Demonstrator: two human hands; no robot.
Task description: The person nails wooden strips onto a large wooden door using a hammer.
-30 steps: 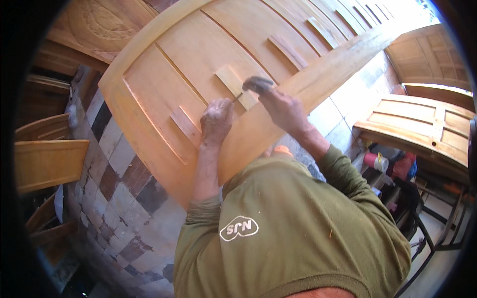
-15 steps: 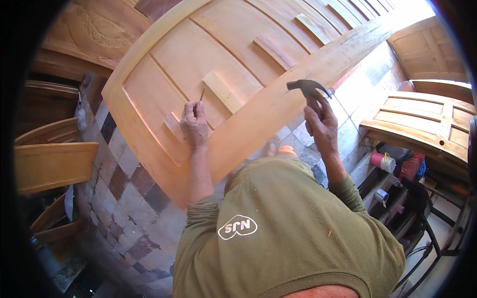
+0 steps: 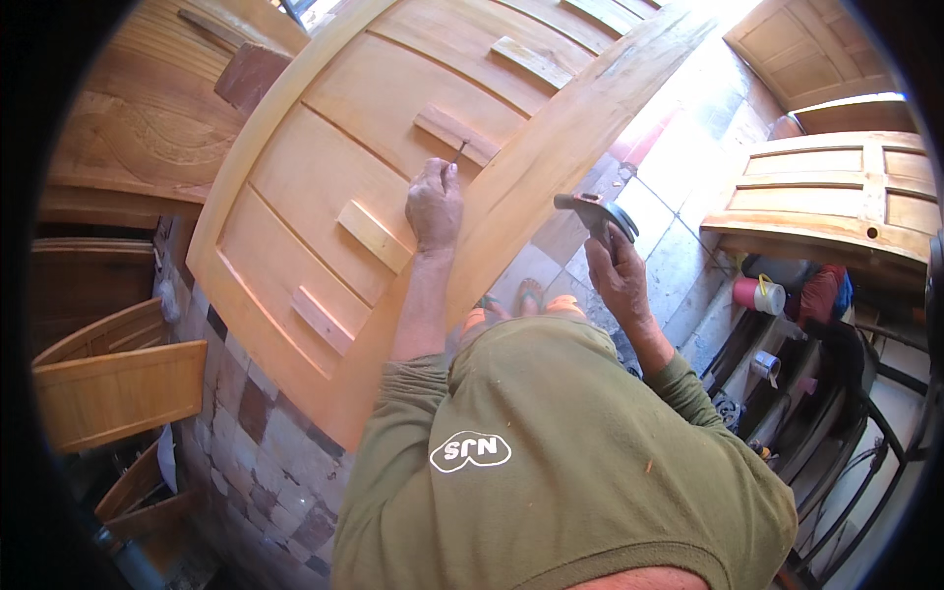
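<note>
My left hand (image 3: 435, 208) is closed in a pinch around a thin dark nail (image 3: 461, 149), which stands up from the fingertips over a short wooden strip (image 3: 441, 125). Whether the nail's tip touches the strip is hidden by the fingers. Beneath lies a large curved wooden panel (image 3: 344, 133) with grooves. More short strips rest across it, one (image 3: 375, 234) just left of my left wrist and another (image 3: 322, 320) nearer its lower edge. My right hand (image 3: 619, 275) grips a claw hammer (image 3: 596, 210), raised beside the panel's right edge, its head apart from the nail.
A tiled floor (image 3: 256, 442) surrounds the panel. At right stand a panelled door (image 3: 821, 187), a pink-and-white pail (image 3: 757, 294) and a tin can (image 3: 764, 365). Wooden boards (image 3: 123, 393) lean at left, and a carved wooden piece (image 3: 138, 128) lies at far left.
My left hand has moved up and right along the panel with the nail, from beside one strip to the strip farther on. The hammer has come slightly down and left; the view has shifted.
</note>
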